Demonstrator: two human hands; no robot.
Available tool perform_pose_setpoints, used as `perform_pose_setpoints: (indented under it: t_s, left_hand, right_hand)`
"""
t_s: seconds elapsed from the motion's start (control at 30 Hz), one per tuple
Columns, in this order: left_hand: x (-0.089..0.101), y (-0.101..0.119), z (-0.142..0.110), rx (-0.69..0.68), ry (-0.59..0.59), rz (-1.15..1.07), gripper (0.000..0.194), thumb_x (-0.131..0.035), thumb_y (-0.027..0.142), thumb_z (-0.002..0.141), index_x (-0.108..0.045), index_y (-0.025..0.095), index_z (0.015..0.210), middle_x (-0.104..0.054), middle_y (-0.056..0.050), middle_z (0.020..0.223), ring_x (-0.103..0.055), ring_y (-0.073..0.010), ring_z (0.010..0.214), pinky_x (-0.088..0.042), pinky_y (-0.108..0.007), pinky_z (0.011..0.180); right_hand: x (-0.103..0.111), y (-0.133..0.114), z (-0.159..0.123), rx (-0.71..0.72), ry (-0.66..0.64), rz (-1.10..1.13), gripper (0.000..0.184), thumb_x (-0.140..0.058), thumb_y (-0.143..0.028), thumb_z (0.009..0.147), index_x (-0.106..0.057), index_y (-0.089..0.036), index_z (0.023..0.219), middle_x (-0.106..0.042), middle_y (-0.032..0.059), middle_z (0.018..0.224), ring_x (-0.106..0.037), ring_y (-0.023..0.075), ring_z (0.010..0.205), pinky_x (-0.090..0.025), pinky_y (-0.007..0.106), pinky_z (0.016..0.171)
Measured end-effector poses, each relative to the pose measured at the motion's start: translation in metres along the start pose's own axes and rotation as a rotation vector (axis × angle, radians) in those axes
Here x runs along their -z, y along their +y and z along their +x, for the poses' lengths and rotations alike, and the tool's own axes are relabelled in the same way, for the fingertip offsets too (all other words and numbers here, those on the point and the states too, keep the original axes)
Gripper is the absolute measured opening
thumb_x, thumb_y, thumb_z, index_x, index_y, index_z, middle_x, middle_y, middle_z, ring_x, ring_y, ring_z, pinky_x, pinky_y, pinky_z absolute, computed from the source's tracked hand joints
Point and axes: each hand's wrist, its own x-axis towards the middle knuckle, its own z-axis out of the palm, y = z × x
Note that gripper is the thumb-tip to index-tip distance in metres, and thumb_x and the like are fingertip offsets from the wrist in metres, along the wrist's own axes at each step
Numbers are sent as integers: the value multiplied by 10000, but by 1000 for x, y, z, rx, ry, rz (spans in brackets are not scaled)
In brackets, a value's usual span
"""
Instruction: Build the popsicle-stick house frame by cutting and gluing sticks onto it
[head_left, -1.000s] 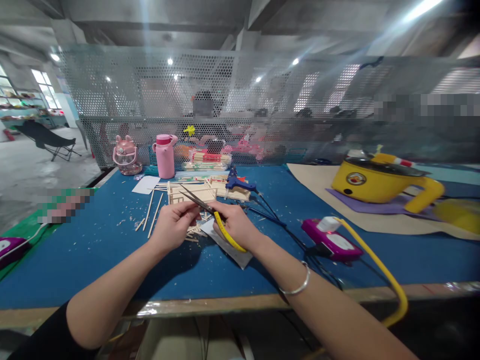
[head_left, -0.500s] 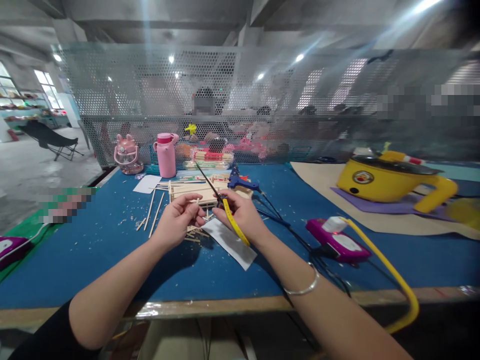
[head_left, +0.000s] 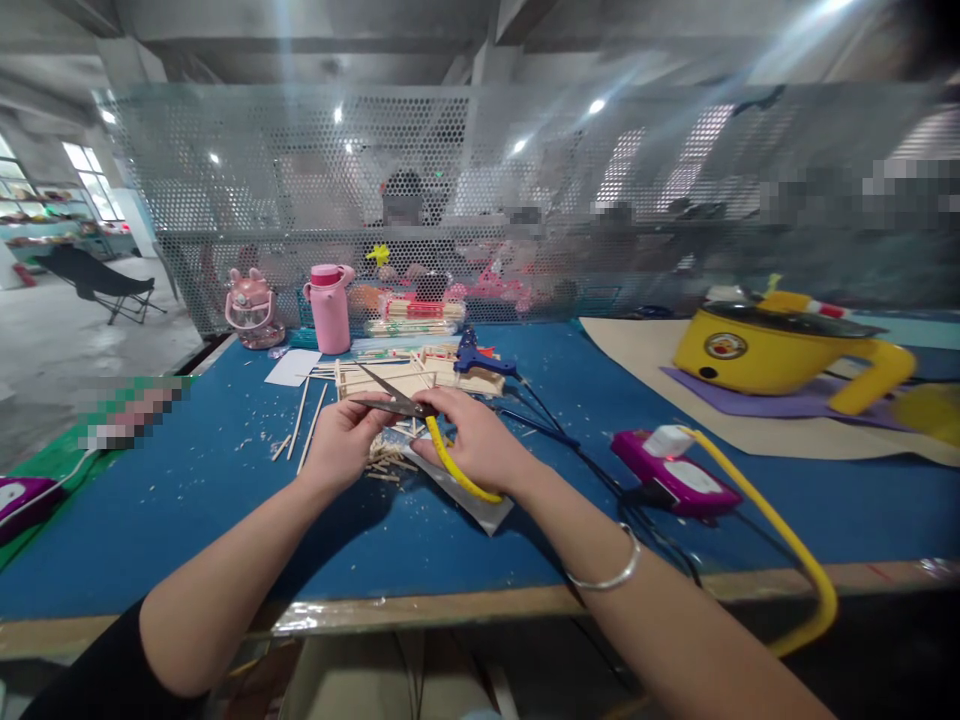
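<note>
My right hand (head_left: 480, 435) grips a pair of scissors (head_left: 409, 407) with yellow handles and dark blades. The blades stand apart and point left, crossing close over my left fingertips. My left hand (head_left: 341, 435) is closed in a pinch on a small wooden stick, which its fingers and the blades mostly hide. Under and between the hands lies a heap of short cut stick pieces (head_left: 386, 460) beside a white paper strip (head_left: 487, 515). Just behind the hands sits a pale wooden stick frame (head_left: 397, 382).
A blue glue gun (head_left: 480, 362) rests behind my right hand, its cable trailing right. Long sticks (head_left: 298, 415) lie to the left. Farther out are a pink flask (head_left: 330, 318), a clear pink bottle (head_left: 253, 315), a purple power strip (head_left: 675, 480) and a yellow electric pot (head_left: 757, 350).
The scissors first swung up and away from my left hand, showing a small stick end in its fingers. Now they are lowered again, with opened blades at the left fingertips.
</note>
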Motion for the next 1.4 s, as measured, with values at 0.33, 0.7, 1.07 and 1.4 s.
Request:
perform_pose_setpoints:
  t_s: [0.33,0.7,1.07,1.4]
  left_hand:
    - [5,4,-3,-133,-7,227,157,-636,285,701,-700,153,758,-700,-35,730,-631,-167,726,-497,-283,720]
    - [0,5,-2,17,-17,130,198,-612,330,719,-607,142,783,-628,4,612,-558,-92,546,-447,-211,563]
    - [4,1,4,40,100,53,312,-597,426,715,-480,170,851,-618,6,667,-588,-95,496,-373,-161,388]
    - [32,4,22,-122,227,251,255,-683,381,631,-667,149,735,-662,-47,780,-583,-139,740,-454,-246,656]
  right_hand:
    - [1,-2,-1,36,27,17,362,-600,-246,692,-593,-166,1045,-627,79,972,-559,183,827,-431,307,745]
    - [35,-5,-7,-249,94,-165,363,-616,-306,683,-595,-161,1015,-634,20,700,-518,128,565,-350,223,512]
    - [56,20,-85,-710,-253,-657,178,-515,-206,742,-603,-156,889,-678,153,805,-639,281,732,-382,300,519]
    - [38,-5,-22,-282,-56,-371,247,-477,-252,799,-673,-201,940,-669,88,869,-605,199,742,-419,301,613]
